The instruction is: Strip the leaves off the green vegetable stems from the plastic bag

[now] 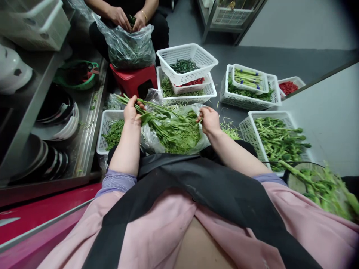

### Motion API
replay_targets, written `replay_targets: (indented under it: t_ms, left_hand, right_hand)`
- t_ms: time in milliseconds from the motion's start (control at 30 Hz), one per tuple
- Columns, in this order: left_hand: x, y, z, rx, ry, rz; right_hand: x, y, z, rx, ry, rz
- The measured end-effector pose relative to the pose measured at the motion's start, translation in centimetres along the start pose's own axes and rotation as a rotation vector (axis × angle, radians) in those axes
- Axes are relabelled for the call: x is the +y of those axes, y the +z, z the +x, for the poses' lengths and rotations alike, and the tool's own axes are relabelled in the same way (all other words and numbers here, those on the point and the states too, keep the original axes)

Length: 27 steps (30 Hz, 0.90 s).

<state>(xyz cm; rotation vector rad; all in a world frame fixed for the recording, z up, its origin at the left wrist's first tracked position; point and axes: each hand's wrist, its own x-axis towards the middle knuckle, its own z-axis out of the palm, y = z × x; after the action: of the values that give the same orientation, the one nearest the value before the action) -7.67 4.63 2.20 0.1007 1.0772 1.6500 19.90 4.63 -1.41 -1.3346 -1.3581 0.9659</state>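
Note:
My left hand [132,112] is closed around a bunch of long-stemmed leafy greens [157,118], whose stems poke out past the thumb to the left. The leafy ends droop to the right over an open clear plastic bag [204,144] in front of my lap. More loose greens [182,138] fill that bag. At the bag's right edge, my right hand [209,119] has its fingers drawn together in a pinch. What lies between those fingertips is too small to make out.
White baskets hold leafy greens [114,132], green chillies [185,66], bundled stalks [246,78] and thick green stems [276,140]. Cut stalks [231,130] lie on the floor. Opposite, a person's hands [127,18] work above a bag on a red stool [134,80]. Metal shelving [86,145] stands left.

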Motion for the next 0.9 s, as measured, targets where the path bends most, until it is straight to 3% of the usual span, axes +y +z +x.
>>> replay_targets:
  t_ms: [67,167,267,333,400,500,567,667,733,900]
  left_hand:
    - [0.4,-0.2,0.3,0.0,0.025,-0.031]
    - [0.7,-0.4,0.7,-0.033,0.026,-0.024]
    - [0.8,-0.6,1.0,-0.038,0.011,-0.034]
    - [0.8,-0.6,1.0,-0.031,-0.001,-0.049]
    - [0.8,-0.5,0.8,-0.033,-0.012,-0.057]
    - [0.5,0.0,0.1,-0.054,-0.024,-0.06]
    - [0.3,0.2,-0.3,-0.069,-0.033,-0.058]
    - [0.2,0.3,-0.7,-0.082,-0.043,-0.059]
    - [0.3,0.2,-0.9,-0.091,-0.042,-0.051]
    - [0.4,0.1,-1.1,-0.096,-0.029,-0.041]
  right_hand:
    - [1.0,-1.2,1.5,0.123,0.169,0.269]
    - [1.2,-4.2,4.1,0.291,0.234,0.434]
    - [-0.3,-7.1,5.3,0.387,0.129,0.367]
    - [-2.1,-7.5,4.3,0.361,-0.03,0.231]
    - [-3.8,-6.1,1.8,0.196,-0.242,0.013]
    - [-5.5,-1.9,-2.6,-0.402,-0.47,-0.452]
    - [-5.8,0.8,-4.5,-0.605,-0.527,-0.736]
    - [-5.5,3.1,-5.1,-0.668,-0.551,-1.018]
    - [-5.2,3.4,-4.5,-0.66,-0.549,-1.064]
    - [-4.6,2.9,-2.8,-0.716,-0.486,-0.8]
